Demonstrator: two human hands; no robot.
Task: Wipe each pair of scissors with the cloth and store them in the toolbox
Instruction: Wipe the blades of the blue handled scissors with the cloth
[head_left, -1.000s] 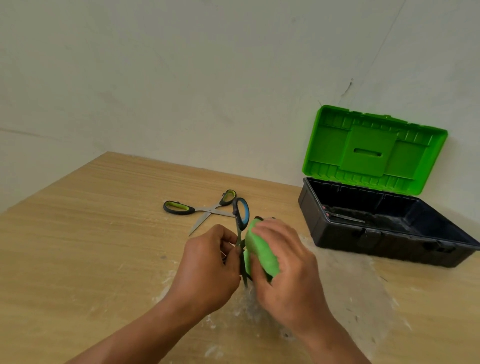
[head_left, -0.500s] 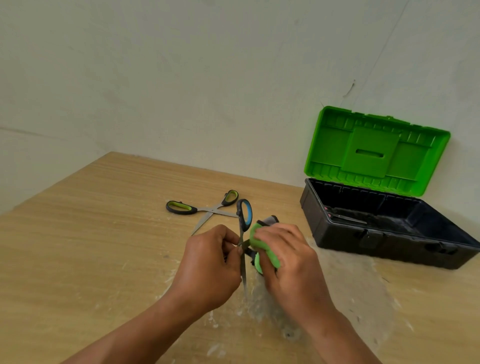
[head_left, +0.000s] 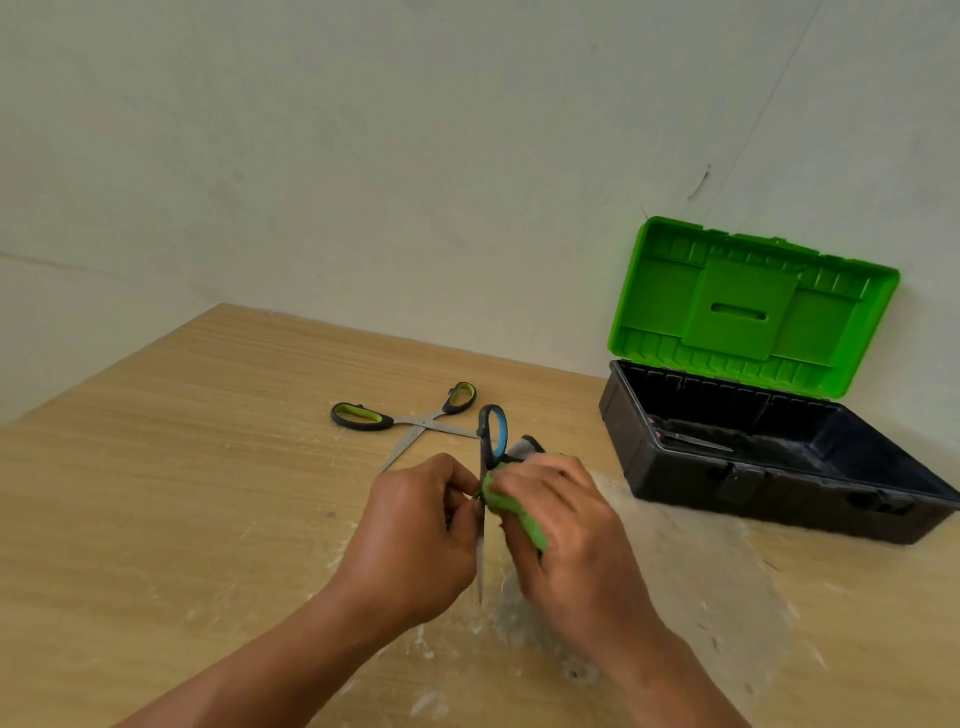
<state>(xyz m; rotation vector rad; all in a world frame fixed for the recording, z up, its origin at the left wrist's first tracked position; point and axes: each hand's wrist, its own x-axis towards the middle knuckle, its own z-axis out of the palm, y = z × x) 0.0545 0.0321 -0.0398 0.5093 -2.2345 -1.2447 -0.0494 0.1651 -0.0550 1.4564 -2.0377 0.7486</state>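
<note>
My left hand grips a pair of scissors with blue and black handles, handles up and blade tip pointing down toward me. My right hand holds a green cloth pressed against the scissors near the pivot. A second pair of scissors with green and black handles lies spread apart on the wooden table behind my hands. The black toolbox stands at the right, its green lid raised against the wall. Another pair of scissors lies inside it.
A pale wall runs behind the table and the toolbox. White scuffed patches mark the tabletop under and to the right of my hands. The table's left edge slants away at the far left.
My right hand has slid the cloth up along the scissors toward the handles, baring more of the blade below. The left hand keeps its grip in about the same place.
</note>
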